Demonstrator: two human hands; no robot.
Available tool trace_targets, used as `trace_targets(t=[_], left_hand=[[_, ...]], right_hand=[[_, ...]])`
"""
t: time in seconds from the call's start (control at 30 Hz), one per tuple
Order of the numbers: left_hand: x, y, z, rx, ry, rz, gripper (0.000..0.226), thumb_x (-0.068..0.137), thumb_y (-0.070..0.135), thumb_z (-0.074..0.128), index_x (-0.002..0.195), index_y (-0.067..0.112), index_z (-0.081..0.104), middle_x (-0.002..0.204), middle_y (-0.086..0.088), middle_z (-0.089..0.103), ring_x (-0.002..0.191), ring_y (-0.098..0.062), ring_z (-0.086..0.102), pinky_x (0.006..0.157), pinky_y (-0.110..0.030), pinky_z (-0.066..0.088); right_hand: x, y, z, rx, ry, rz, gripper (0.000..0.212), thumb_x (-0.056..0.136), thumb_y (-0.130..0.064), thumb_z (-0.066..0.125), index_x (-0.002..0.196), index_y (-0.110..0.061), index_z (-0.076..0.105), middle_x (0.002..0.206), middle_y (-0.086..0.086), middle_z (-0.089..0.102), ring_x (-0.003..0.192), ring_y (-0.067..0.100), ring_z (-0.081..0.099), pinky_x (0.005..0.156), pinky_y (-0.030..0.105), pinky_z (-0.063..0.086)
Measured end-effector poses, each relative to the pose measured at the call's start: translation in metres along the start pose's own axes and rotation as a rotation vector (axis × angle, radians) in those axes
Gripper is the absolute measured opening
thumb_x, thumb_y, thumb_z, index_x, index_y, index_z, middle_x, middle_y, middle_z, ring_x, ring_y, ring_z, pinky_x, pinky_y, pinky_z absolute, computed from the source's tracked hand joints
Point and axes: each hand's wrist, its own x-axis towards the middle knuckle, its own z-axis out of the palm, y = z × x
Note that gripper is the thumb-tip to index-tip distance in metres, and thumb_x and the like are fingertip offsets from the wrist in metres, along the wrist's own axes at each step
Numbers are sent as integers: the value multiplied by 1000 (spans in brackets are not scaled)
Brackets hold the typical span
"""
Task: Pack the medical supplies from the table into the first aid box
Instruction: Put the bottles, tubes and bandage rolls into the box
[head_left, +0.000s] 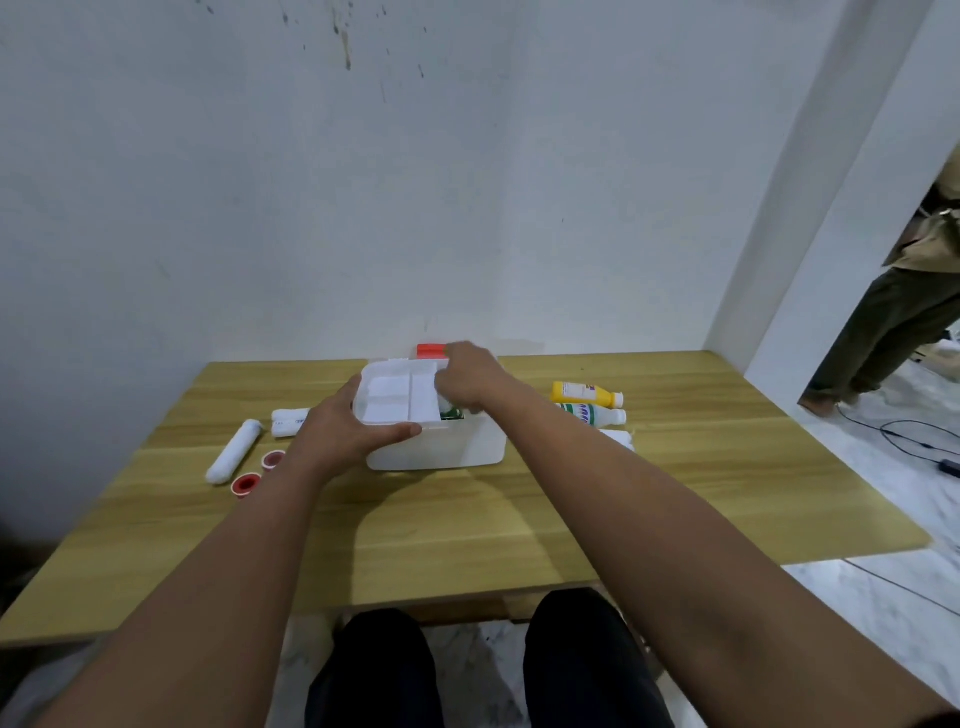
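Note:
A white first aid box (457, 447) stands on the wooden table (467, 519), its red part (431, 351) showing behind. A white divided tray (400, 395) rests tilted over the box's left side. My left hand (343, 431) grips the tray's near-left edge. My right hand (470, 382) is closed over the box's opening, on a white item with a green label (451, 413) inside; the hand hides most of it. Left of the box lie two white bandage rolls (234, 451) (288, 420) and two red-centred tape rolls (245, 485) (272, 460). Right of it lie a yellow bottle (584, 392), a white bottle (595, 414) and a white pack (618, 439).
The table backs onto a white wall. A person's legs (883, 332) stand in the doorway at the far right, with cables (904, 436) on the marble floor. My knees (478, 670) are under the table's front edge.

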Motion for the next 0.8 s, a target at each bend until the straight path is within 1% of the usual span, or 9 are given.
trace_targets(t=[0.07, 0.13, 0.23, 0.3, 0.37, 0.5, 0.63, 0.73, 0.8], left_hand=[[1, -1, 0, 0, -6, 0, 97, 63, 65, 86, 147, 38, 45, 138, 7, 59, 119, -18, 54, 89, -39, 50], [0, -1, 0, -6, -10, -1, 99, 62, 67, 85, 147, 37, 44, 139, 6, 59, 120, -19, 53, 90, -40, 51], [0, -1, 1, -1, -12, -12, 102, 60, 69, 84, 148, 37, 43, 140, 5, 58, 122, -21, 53, 91, -40, 51], [-1, 0, 1, 0, -14, -20, 104, 59, 70, 84, 148, 37, 43, 141, 5, 58, 124, -22, 53, 93, -42, 51], [-1, 1, 0, 13, -19, -22, 109, 54, 77, 81, 148, 39, 42, 142, 6, 57, 124, -22, 53, 95, -45, 51], [-2, 1, -1, 24, -19, -27, 112, 52, 81, 78, 149, 40, 40, 143, 7, 56, 125, -22, 52, 96, -47, 52], [-5, 2, 1, 3, 1, -25, 101, 63, 69, 83, 149, 40, 40, 144, 7, 55, 125, -20, 51, 91, -40, 50], [-7, 5, 5, -12, 31, -21, 95, 68, 62, 84, 149, 40, 40, 146, 8, 53, 127, -19, 50, 91, -39, 48], [-10, 7, 6, -21, 46, -26, 94, 71, 57, 85, 151, 40, 38, 149, 8, 51, 132, -21, 48, 95, -41, 47]], right_hand=[[3, 13, -18, 29, 142, -40, 42, 91, -6, 48, 130, -1, 63, 131, 16, 65, 121, 33, 60, 101, 39, 50], [4, 31, -37, 10, 240, -52, 42, 91, -8, 49, 129, -9, 68, 135, 9, 65, 125, 29, 59, 106, 37, 47], [5, 69, -59, -64, 300, 2, 40, 89, -8, 50, 123, -16, 71, 129, 4, 68, 119, 25, 63, 99, 35, 51], [3, 95, -67, -147, 275, 55, 39, 89, -6, 51, 121, -17, 71, 125, 4, 69, 113, 24, 64, 93, 35, 54], [2, 119, -72, -223, 229, 112, 40, 89, -4, 52, 123, -16, 69, 125, 5, 68, 112, 25, 64, 89, 36, 55], [2, 158, -76, -335, 122, 214, 43, 92, -6, 56, 134, -15, 61, 132, 8, 64, 116, 27, 62, 95, 39, 54], [8, 188, -71, -359, 36, 283, 45, 99, -9, 54, 143, -11, 54, 140, 11, 59, 124, 29, 58, 100, 38, 51], [14, 206, -69, -337, 2, 320, 41, 97, -9, 52, 137, -9, 59, 133, 13, 63, 117, 30, 60, 98, 39, 52], [16, 214, -69, -320, 2, 330, 38, 95, -9, 55, 131, -10, 65, 125, 14, 67, 111, 30, 63, 95, 40, 55]])
